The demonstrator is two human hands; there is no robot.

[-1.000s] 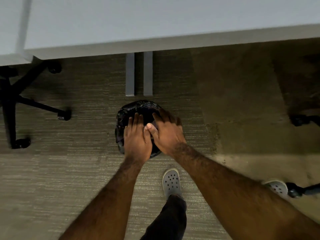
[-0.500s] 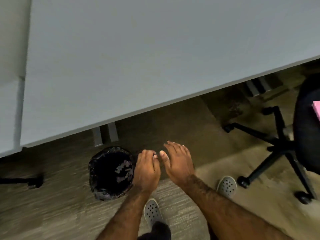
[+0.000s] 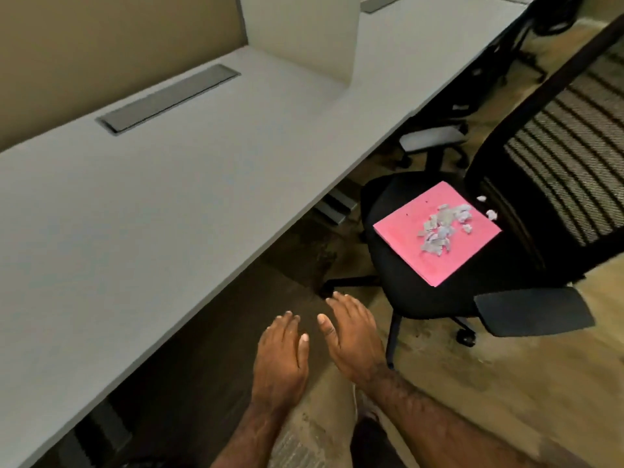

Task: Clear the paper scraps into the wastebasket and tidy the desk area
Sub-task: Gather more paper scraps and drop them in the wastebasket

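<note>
A pile of small grey-white paper scraps (image 3: 442, 228) lies on a pink sheet (image 3: 405, 238) on the seat of a black office chair (image 3: 422, 292) at the right. Two more scraps (image 3: 491, 213) lie on the seat beside the sheet. My left hand (image 3: 282, 363) and my right hand (image 3: 354, 339) hover side by side, palms down, fingers spread and empty, below the desk edge and left of the chair. The wastebasket is out of view.
The long white desk (image 3: 152, 214) runs diagonally from lower left to upper right, with a grey cable tray lid (image 3: 169, 97) and a white divider panel (image 3: 304, 32). The chair's mesh back (image 3: 567, 157) and armrest (image 3: 533, 310) stand at the right. Carpet lies below.
My view has swung up and right from the black-lined wastebasket to the chair with the pink sheet. Both hands have left the basket and are held empty in front of me.
</note>
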